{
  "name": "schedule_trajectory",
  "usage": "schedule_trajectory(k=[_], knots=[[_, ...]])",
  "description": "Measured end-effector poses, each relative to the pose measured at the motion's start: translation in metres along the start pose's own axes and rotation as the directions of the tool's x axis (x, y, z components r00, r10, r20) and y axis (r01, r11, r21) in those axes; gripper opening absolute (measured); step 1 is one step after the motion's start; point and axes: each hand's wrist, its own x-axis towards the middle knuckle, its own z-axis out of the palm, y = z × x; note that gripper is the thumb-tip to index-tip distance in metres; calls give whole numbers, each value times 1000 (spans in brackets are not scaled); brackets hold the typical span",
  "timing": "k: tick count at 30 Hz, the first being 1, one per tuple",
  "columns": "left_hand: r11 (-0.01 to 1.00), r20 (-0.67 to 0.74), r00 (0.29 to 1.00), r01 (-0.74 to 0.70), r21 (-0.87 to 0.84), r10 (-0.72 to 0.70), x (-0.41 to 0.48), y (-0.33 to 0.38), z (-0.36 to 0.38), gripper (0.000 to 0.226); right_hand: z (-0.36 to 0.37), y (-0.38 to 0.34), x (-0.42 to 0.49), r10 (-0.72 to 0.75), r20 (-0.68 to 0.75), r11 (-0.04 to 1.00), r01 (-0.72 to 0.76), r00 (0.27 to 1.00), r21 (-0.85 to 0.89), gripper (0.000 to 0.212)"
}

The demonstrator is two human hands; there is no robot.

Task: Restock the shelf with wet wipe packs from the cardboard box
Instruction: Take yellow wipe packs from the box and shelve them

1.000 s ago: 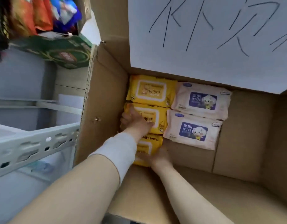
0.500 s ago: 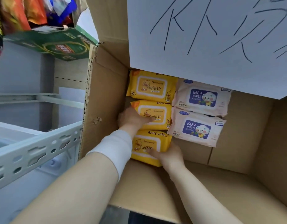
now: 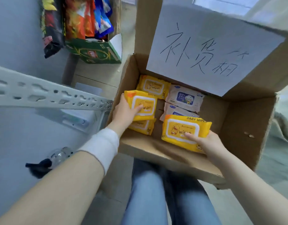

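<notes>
Rail: a grey slotted shelf rail (image 3: 50,96) runs left of the left grip and stays apart from it.
Snacks: bright snack bags (image 3: 78,18) stand in a green carton (image 3: 94,52), well beyond the left grip.
Left grip: the left grip (image 3: 123,111) is curled round the left edge of a yellow pack (image 3: 144,104), with the thumb across its front. The pack is raised and tilted inside the box.
Low pack: a second yellow pack (image 3: 143,126) lies on the box floor, just beneath the left grip's pack.
Far pack: a third yellow one (image 3: 153,86) lies beyond the left grip, by the far wall.
Pink packs: two pink packs (image 3: 184,97) lie between the grips on the far side. The nearer is partly hidden.
Right grip: the right grip (image 3: 208,143) pinches the right pack (image 3: 183,130) at its near right corner, thumb on top. It holds the pack over the box's near side.
Box: the open cardboard box (image 3: 237,114) surrounds both grips. A white handwritten sheet (image 3: 205,51) covers its raised flap.
</notes>
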Motion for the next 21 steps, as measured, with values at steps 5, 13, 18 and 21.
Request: schedule_trajectory(k=[5,13,18,21], knots=[[989,-152,978,-147,-23,142,-135,-2,-77,76,-8,-39,-89,-257,140,947,278,956,-162,38],[942,-565,782,-336,-25,264,-400,-46,-221,56,30,-81,-299,-370,548,773,576,750,-265,48],[917,-741,656,-369,-149,144,-540,-125,-294,45,99,-67,-425,-348,726,648,712,593,-271,59],[887,-805,590,-402,-227,61,-611,-193,-322,31,155,-40,-497,-339,810,576,787,478,-223,62]])
